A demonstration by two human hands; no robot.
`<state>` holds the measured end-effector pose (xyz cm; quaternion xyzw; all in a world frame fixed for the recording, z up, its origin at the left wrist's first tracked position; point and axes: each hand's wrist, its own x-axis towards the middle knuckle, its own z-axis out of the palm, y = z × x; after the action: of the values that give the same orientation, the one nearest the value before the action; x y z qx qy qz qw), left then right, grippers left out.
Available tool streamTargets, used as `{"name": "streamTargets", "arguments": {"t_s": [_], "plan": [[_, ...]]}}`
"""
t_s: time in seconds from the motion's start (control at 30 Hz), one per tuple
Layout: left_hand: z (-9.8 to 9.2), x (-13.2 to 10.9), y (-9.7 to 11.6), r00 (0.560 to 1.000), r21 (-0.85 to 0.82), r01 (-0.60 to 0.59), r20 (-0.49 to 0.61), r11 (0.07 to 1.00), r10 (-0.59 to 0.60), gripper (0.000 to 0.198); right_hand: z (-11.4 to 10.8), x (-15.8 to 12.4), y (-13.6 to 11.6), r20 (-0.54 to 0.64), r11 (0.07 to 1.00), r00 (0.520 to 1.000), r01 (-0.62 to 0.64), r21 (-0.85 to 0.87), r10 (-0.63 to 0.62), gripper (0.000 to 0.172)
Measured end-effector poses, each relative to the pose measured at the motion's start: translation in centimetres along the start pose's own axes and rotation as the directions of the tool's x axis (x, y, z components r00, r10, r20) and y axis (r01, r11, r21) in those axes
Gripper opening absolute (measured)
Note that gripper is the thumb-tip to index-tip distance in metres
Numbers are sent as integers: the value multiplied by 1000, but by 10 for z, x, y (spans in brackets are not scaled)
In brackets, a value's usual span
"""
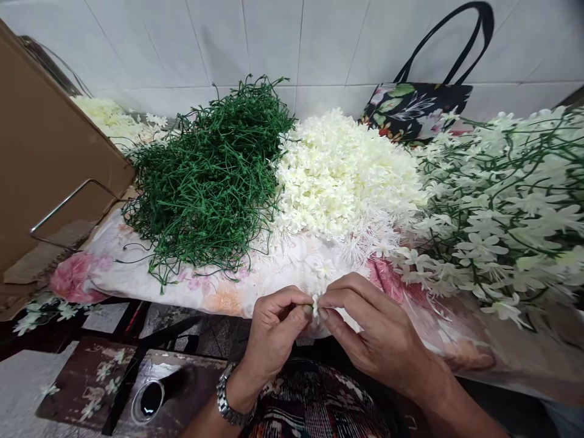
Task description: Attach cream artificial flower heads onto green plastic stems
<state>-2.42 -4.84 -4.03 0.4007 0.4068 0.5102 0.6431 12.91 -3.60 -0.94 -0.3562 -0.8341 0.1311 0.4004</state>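
My left hand (274, 331) and my right hand (369, 331) meet at the near edge of a floral cloth (137, 274). Both pinch a small white artificial flower (316, 302) between thumb and fingertips. A metal watch (228, 404) sits on my left wrist. Just beyond the hands lies a heap of loose white flower heads (337, 176). Left of it is a tangled pile of green plastic stems (210, 176). To the right lie assembled green sprays with white blossoms (506, 207).
A brown cardboard box (41, 158) with a metal wire handle (68, 204) stands at the left. A dark floral tote bag (415, 109) leans on the white tiled wall. More white flowers (114, 121) lie behind the box. A dark stool with a round cup (148, 398) sits low left.
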Motion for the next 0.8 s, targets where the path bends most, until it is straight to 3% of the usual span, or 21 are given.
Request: {"name": "streamTargets", "arguments": {"t_s": [0.2, 0.3, 0.63, 0.8], "plan": [[7, 0, 5, 982, 387, -167, -13, 907, 187, 17, 6, -4, 5, -7, 1000, 1000, -22, -5, 22, 12], [10, 3, 5, 966, 483, -232, 10, 844, 260, 21, 11, -6, 8, -30, 999, 998, -46, 13, 46, 13], [8, 8, 0, 965, 506, -216, -18, 835, 261, 23, 27, -6, 12, -74, 997, 994, -75, 26, 76, 14], [3, 8, -2, 989, 370, -123, -33, 921, 145, 25, 21, -3, 8, -53, 998, 997, -56, 31, 58, 14]]}}
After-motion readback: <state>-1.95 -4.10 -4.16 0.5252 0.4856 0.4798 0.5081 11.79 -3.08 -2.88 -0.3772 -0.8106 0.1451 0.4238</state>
